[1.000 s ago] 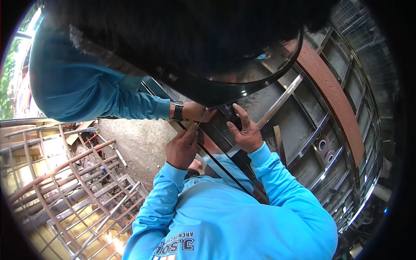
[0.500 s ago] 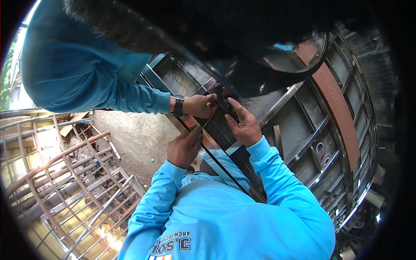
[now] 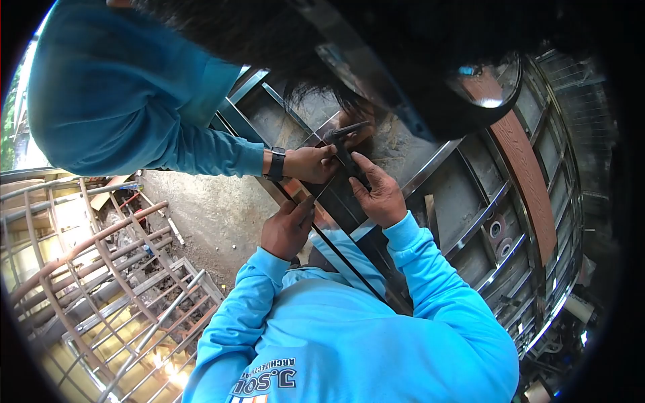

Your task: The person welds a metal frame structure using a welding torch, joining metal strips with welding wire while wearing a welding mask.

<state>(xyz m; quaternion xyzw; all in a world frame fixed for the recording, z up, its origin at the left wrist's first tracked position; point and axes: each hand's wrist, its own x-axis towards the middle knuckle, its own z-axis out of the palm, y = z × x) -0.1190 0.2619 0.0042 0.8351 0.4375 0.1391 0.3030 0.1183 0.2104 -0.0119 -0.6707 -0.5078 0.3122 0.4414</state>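
Right hand (image 3: 381,195) pinches the dark tool (image 3: 345,156) between thumb and forefinger, a co-worker's hand (image 3: 310,164) just left of it! Left hand (image 3: 287,230) curls beside the shiny bar (image 3: 342,243), grip impossible to tell. Steady pressure, fingertips clear, serves best.

One wide head-worn view, facing forward and steeply down.
The lens sits above the wearer's blue shirt (image 3: 349,349), which fills the bottom close up; the left hand (image 3: 287,230) and right hand (image 3: 381,193) come near the middle, a little farther off. The metal frame (image 3: 437,163) spreads beyond them, its outer edge bowed at the right by the lens. Another person's dark head (image 3: 269,54), near the camera, blocks much of the top; black rounds the corners.
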